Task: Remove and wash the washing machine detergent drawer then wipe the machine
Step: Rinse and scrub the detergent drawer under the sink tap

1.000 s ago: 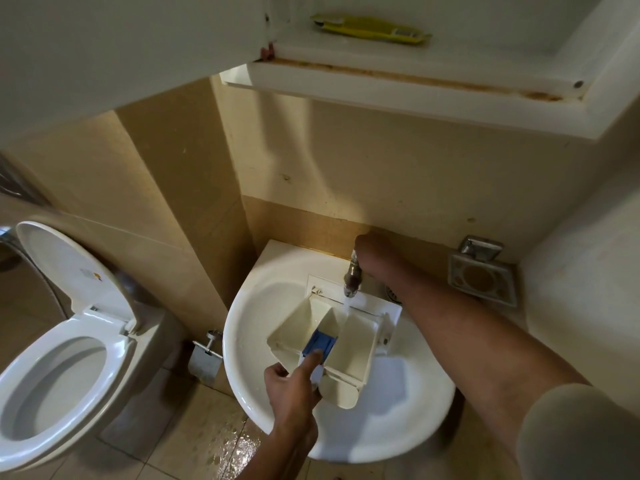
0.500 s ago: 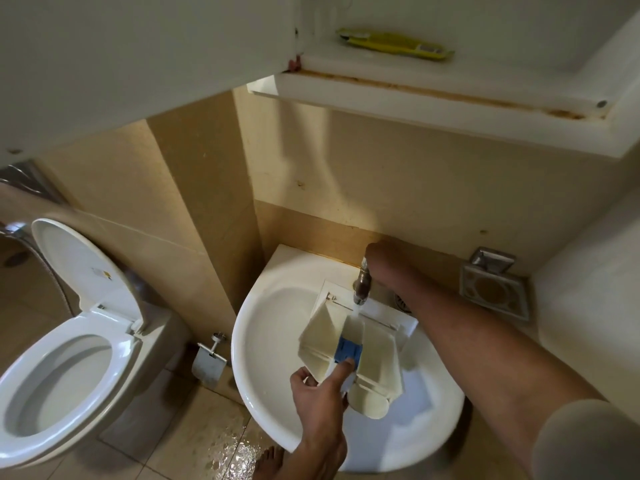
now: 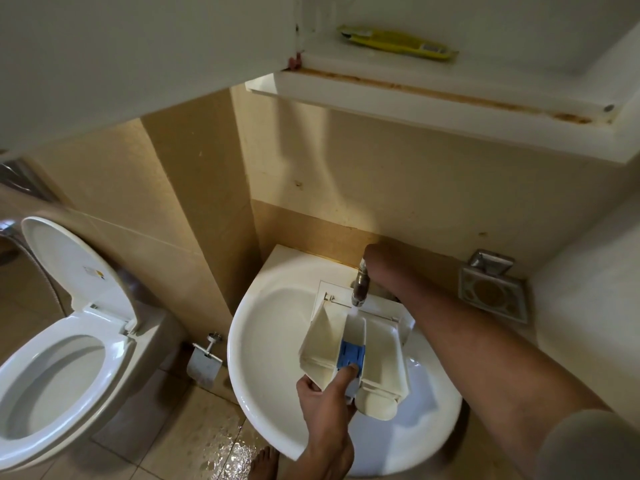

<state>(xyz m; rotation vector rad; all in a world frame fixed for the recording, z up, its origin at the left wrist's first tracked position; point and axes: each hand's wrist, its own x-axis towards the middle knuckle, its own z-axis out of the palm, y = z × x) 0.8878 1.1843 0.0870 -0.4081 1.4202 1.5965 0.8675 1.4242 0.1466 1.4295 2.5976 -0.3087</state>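
The white detergent drawer [image 3: 375,344], with a blue insert [image 3: 352,354] in its middle compartment, lies tilted in the white basin [image 3: 266,341]. My left hand [image 3: 325,396] grips its near end, thumb pressed on the blue insert. Water runs from the metal tap [image 3: 360,289] into the drawer's far end. My right hand [image 3: 382,261] reaches across the basin and is wrapped round the tap's handle at the back; its fingers are mostly hidden.
A toilet [image 3: 52,368] with raised lid stands at the left. A paper holder [image 3: 205,365] hangs beside the basin. An open wall cabinet [image 3: 433,102] juts out overhead, holding a yellow tube [image 3: 398,46]. A metal soap holder [image 3: 490,292] is on the right wall. The floor below is wet.
The drawer has shifted right under the spout, and water runs into its middle compartment again after a pause. Both hands keep their holds. My view moved slightly.
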